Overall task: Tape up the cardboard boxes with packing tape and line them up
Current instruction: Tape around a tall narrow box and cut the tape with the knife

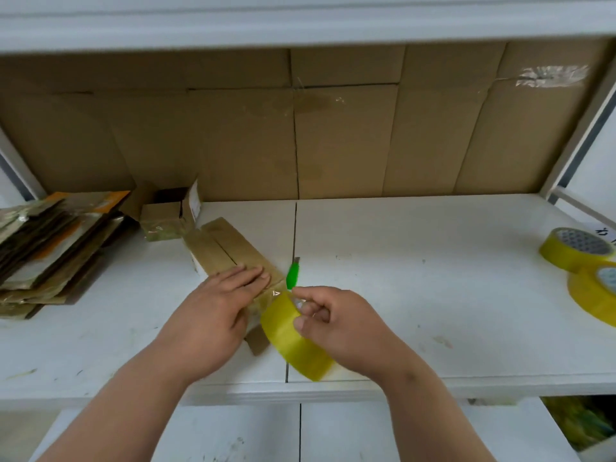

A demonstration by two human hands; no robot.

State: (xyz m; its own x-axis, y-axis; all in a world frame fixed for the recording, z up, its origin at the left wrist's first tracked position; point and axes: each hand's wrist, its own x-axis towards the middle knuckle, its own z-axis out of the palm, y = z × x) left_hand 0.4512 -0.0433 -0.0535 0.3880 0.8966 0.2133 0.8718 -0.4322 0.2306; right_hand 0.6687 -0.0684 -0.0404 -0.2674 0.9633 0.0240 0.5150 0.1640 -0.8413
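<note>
Two hands on one long flat cardboard box (230,251) right now, and the whole next move hangs on how that box is angled. Its long axis runs diagonally across the white shelf (433,278) — far end up and to the left, near end down toward the person, right under the hands. The centre seam between the flaps runs the same way.

Left hand (216,308) lies flat on the near part of the box, fingers straight and close together, pressing the flaps down. Right hand (336,321) is just to the right of that near end, thumb and fingers curled around a yellow tape roll (293,338); a short clear strip seems to bridge from the roll to the box corner, though it's blurry enough that I can't swear it's stuck down. A green cutter (293,275) sticks up just beyond the right hand's fingers — can't tell whether the hand holds it or it's lying on the shelf.

So my guess: the tape has to travel away from the right hand, up-left along the seam, which means the left hand sits right in the path and would need to slide ahead or lift.

Off to the side: a small open box (170,211) by the far end, a pile of flattened cardboard (50,241) at far left, and two spare tape rolls (580,255) at the right edge.
</note>
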